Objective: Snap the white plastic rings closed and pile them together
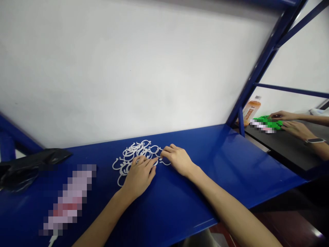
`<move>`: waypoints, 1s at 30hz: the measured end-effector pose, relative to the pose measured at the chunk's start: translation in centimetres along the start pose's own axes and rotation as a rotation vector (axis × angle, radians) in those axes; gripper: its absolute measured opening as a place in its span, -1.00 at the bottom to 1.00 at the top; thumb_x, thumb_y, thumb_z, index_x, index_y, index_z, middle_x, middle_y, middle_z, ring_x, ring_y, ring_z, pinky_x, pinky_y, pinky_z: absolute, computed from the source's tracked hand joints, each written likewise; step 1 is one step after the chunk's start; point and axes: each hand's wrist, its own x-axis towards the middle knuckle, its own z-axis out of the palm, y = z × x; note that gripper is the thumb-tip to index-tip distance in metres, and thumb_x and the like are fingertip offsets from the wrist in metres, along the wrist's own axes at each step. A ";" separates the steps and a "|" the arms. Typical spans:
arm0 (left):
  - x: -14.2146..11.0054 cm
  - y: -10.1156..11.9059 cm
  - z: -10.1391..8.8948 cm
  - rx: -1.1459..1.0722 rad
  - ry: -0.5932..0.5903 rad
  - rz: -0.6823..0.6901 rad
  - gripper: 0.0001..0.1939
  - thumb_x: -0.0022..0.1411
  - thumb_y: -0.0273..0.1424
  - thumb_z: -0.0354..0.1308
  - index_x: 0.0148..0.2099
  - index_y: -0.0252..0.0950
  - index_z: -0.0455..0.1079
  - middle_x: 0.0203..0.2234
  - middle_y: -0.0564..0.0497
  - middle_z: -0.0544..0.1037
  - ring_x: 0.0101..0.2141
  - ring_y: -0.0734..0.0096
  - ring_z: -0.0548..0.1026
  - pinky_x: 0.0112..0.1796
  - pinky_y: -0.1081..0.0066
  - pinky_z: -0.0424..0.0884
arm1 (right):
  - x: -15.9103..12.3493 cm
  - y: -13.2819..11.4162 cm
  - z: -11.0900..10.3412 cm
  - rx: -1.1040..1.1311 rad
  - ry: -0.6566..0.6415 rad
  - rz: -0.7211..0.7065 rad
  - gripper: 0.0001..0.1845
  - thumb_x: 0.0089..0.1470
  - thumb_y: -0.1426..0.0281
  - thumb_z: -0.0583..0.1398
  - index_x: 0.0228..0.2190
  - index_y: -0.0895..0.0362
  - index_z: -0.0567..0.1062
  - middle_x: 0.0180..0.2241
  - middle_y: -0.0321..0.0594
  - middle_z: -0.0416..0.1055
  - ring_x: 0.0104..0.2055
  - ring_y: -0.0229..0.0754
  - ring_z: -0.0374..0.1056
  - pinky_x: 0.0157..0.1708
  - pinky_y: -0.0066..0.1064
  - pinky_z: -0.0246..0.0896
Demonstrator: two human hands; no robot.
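A pile of several white open plastic rings (136,152) lies on the blue metal shelf (218,161) near the white wall. My left hand (140,173) rests on the pile's right side, fingers bent and pinched on a white ring. My right hand (177,158) sits just right of it, fingertips pinched on the same ring or one beside it at the pile's edge; I cannot tell which. The two hands almost touch.
A black plastic bag (23,168) lies at the shelf's left end, a blurred-out flat item (69,199) beside it. A blue upright post (259,72) stands at right. Beyond it another person's hands (293,125) work on green pieces (267,121) near an orange bottle (252,108).
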 end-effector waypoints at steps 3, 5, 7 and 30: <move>0.0 0.0 0.1 0.006 -0.005 -0.006 -0.72 0.38 -0.34 0.05 0.09 -0.22 0.41 -0.23 -0.01 0.60 -0.14 0.17 0.47 0.00 0.09 0.23 | -0.2 0.1 0.1 0.067 0.029 0.031 -0.77 0.28 0.57 0.08 -0.14 0.06 0.44 -0.16 -0.21 0.44 -0.18 -0.18 0.26 -0.27 -0.44 0.15; 0.0 -0.1 0.1 0.015 0.029 -0.028 -0.70 0.37 -0.28 0.08 0.08 -0.26 0.40 -0.21 -0.04 0.59 -0.14 0.15 0.47 -0.02 0.10 0.24 | -0.3 0.1 0.4 0.131 0.067 0.029 -0.77 0.27 0.58 0.07 -0.14 0.07 0.42 -0.19 -0.23 0.44 -0.20 -0.20 0.28 -0.28 -0.45 0.14; 0.0 -0.2 0.1 0.031 0.081 -0.050 -0.69 0.37 -0.26 0.08 0.08 -0.29 0.39 -0.21 -0.06 0.59 -0.14 0.13 0.46 -0.04 0.11 0.26 | -0.4 0.0 0.8 0.195 0.096 0.000 -0.80 0.27 0.57 0.07 -0.17 0.09 0.41 -0.24 -0.24 0.44 -0.22 -0.22 0.30 -0.28 -0.47 0.14; 0.1 -0.8 -0.6 -0.090 0.243 -0.141 -0.87 0.38 -0.30 0.07 -0.22 -0.21 0.37 -0.33 0.03 0.59 -0.21 0.22 0.48 -0.10 0.20 0.28 | -0.3 -0.9 0.7 0.602 0.185 -0.041 -0.85 0.33 0.39 0.08 -0.20 0.12 0.45 -0.23 -0.20 0.50 -0.22 -0.25 0.41 -0.17 -0.43 0.29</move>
